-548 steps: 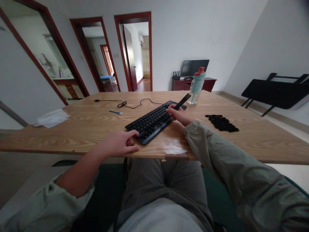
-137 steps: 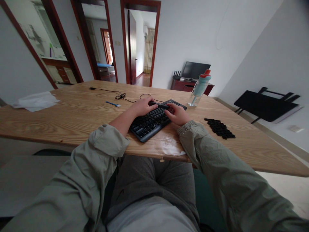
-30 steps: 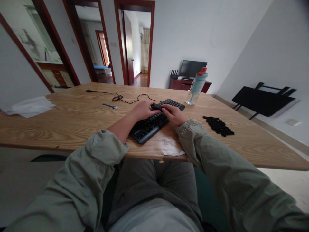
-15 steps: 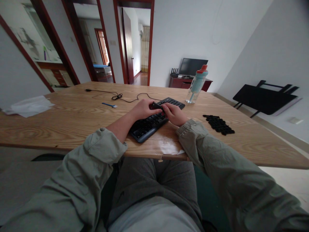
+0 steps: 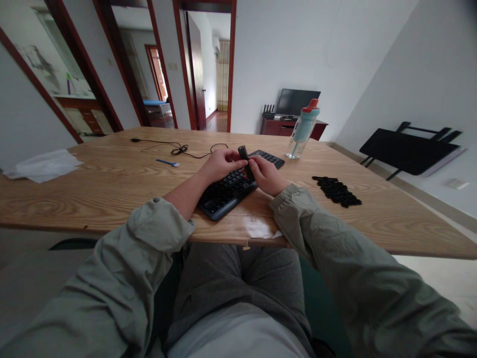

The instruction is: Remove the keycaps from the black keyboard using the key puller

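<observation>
My right hand (image 5: 267, 175) is closed around a slim black bar-shaped object (image 5: 243, 153), which stands tilted with its upper end poking out above the fingers. What kind of object it is I cannot make out. The fingertips of my left hand (image 5: 219, 167) pinch at the same object from the left side. Both hands are over a black keyboard (image 5: 228, 194), which lies slantwise on the table and is partly hidden by them. The keyboard's cable (image 5: 201, 155) runs off to the left in a small coil.
Small black pieces (image 5: 337, 191) lie in a cluster on the wooden table (image 5: 122, 194), to the right. Behind the keyboard stands a water bottle (image 5: 302, 130). On the left are a blue brush (image 5: 167, 162) and white tissue (image 5: 42, 165). A whitish patch (image 5: 259, 226) marks the front edge.
Over the last second the black bar has turned from lying nearly level between my hands to standing steeply upright. Earlier, my left hand rested at the keyboard's near-left corner; now it is at the bar.
</observation>
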Demonstrator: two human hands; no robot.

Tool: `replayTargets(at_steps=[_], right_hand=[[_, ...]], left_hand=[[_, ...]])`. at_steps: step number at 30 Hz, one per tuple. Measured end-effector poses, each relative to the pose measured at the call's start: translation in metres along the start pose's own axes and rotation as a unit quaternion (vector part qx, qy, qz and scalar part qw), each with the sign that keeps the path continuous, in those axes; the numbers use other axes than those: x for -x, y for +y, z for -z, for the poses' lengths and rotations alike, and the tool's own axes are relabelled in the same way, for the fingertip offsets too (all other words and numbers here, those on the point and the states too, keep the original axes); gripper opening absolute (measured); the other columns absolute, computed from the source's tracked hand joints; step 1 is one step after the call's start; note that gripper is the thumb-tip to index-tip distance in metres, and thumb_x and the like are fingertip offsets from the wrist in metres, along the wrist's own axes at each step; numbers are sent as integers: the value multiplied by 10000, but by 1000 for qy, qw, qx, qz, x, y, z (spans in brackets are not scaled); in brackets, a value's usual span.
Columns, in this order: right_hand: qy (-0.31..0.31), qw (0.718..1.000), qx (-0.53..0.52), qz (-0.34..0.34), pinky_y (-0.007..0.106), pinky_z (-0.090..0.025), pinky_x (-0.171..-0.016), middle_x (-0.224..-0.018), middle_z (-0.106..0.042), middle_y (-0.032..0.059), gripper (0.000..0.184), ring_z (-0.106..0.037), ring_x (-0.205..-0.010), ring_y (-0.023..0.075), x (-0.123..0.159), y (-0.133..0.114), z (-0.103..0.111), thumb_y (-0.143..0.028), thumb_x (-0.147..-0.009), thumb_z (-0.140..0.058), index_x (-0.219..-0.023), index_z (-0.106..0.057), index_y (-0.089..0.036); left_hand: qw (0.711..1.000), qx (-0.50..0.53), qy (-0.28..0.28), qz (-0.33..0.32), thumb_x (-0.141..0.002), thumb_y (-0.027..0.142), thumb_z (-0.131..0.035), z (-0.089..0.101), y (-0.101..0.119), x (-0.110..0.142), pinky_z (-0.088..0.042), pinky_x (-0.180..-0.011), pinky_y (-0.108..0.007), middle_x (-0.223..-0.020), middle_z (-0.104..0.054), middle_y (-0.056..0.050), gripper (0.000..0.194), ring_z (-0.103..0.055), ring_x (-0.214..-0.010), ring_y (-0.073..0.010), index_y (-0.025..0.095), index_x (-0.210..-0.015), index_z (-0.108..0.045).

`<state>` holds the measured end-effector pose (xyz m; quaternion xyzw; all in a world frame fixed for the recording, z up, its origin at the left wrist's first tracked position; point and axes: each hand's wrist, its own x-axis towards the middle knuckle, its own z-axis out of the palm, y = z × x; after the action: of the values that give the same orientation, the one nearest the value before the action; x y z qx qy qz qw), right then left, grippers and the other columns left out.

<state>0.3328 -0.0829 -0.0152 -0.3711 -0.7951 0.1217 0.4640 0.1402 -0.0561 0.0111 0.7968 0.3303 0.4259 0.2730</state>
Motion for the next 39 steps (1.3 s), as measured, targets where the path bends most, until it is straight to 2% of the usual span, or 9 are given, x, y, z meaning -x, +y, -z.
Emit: replayTargets(at_steps=[2, 5, 9, 17, 21, 31, 35, 39], right_hand=[[15, 998, 60, 12, 314, -488, -754, -893, -710, 84, 355, -656, -811, 203, 0, -3, 1, -415, -1009, -390, -1062, -644, -173], [10, 991, 133, -2, 299, -483, -712, -852, -727, 87, 310, -667, -748, 196, 1, -7, 3, -320, -967, -450, -1077, -684, -148], [-11, 985, 171, -14, 286, -488, -700, -850, -747, 87, 304, -676, -706, 183, 1, -7, 4, -272, -924, -491, -1089, -711, -142], [-26, 985, 170, -25, 275, -470, -664, -798, -733, 86, 277, -638, -648, 165, 2, -3, 2, -240, -878, -525, -1047, -710, -123], [-30, 986, 161, -27, 271, -450, -638, -745, -712, 75, 259, -612, -616, 157, 2, -4, 2, -246, -868, -535, -1016, -709, -124], [-54, 988, 145, 20, 246, -370, -572, -671, -646, 37, 248, -511, -555, 119, 3, -5, 8, -248, -842, -522, -943, -716, -132], [-72, 985, 155, 33, 252, -323, -546, -597, -570, 17, 206, -431, -522, 103, 2, -5, 11, -240, -826, -516, -766, -683, -136], [-77, 989, 128, 17, 254, -343, -557, -612, -586, 19, 220, -463, -539, 111, 3, -2, 9, -262, -829, -525, -799, -696, -128]], left_hand=[[1000, 9, -6, -1, -755, 494, -731, 0, -1, -1, -451, -698, -274, -836, -706, -55, 415, -598, -754, -158, 107, -902, -718], [1000, -7, -9, -8, -750, 478, -740, 0, -3, -2, -448, -685, -274, -827, -700, -52, 400, -590, -738, -154, 108, -899, -716], [999, -37, -14, -7, -758, 438, -741, 0, -8, -3, -450, -680, -268, -831, -698, -50, 366, -583, -727, -142, 112, -924, -724], [997, -22, -69, -5, -740, 356, -740, 4, -11, -3, -457, -691, -263, -796, -707, -32, 342, -574, -698, -126, 123, -989, -759], [997, -18, -69, 8, -714, 313, -744, 6, -12, -3, -449, -661, -253, -756, -697, -20, 318, -558, -660, -115, 122, -967, -765], [996, 10, -88, 17, -656, 404, -808, 11, -18, -3, -485, -685, -277, -819, -721, -62, 379, -623, -739, -156, 119, -901, -760], [996, 9, -82, 15, -690, 401, -785, 12, -15, -3, -483, -673, -270, -811, -729, -68, 348, -626, -727, -152, 117, -890, -762], [998, -22, -67, -1, -723, 324, -742, 9, -14, -1, -478, -635, -248, -774, -725, -45, 280, -610, -677, -134, 134, -928, -768]])
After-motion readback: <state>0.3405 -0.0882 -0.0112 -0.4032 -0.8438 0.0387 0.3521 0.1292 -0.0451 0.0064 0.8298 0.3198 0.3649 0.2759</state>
